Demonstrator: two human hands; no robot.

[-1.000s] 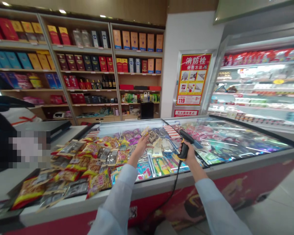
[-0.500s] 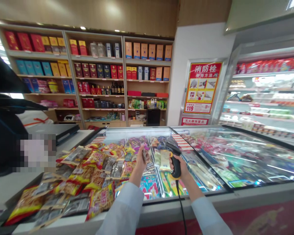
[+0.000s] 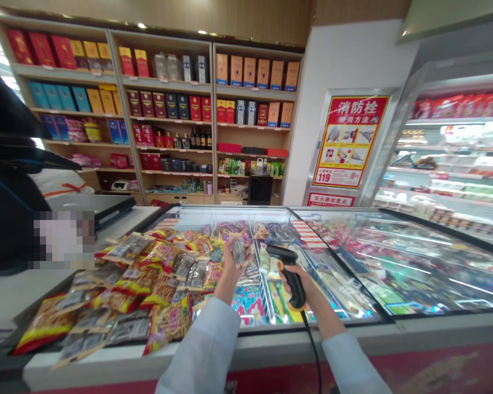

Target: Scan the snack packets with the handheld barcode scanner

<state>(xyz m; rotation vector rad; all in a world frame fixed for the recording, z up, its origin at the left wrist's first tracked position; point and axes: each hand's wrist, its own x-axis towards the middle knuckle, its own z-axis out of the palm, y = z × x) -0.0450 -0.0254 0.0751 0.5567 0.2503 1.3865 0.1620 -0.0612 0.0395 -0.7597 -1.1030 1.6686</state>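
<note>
Packet (image 3: 239, 250) turned face-on, gripped inside left hand (image 3: 230, 266); right hand (image 3: 308, 283) clasps scanner (image 3: 296, 291) nearby.

Snack packets (image 3: 136, 280) block the left; room opens over the right glass (image 3: 398, 269).

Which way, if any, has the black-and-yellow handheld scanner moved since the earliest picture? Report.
Yes, leftward: the scanner overlapped the straight black bar across the glass-topped freezer then; now it shows left of that bar.
</note>
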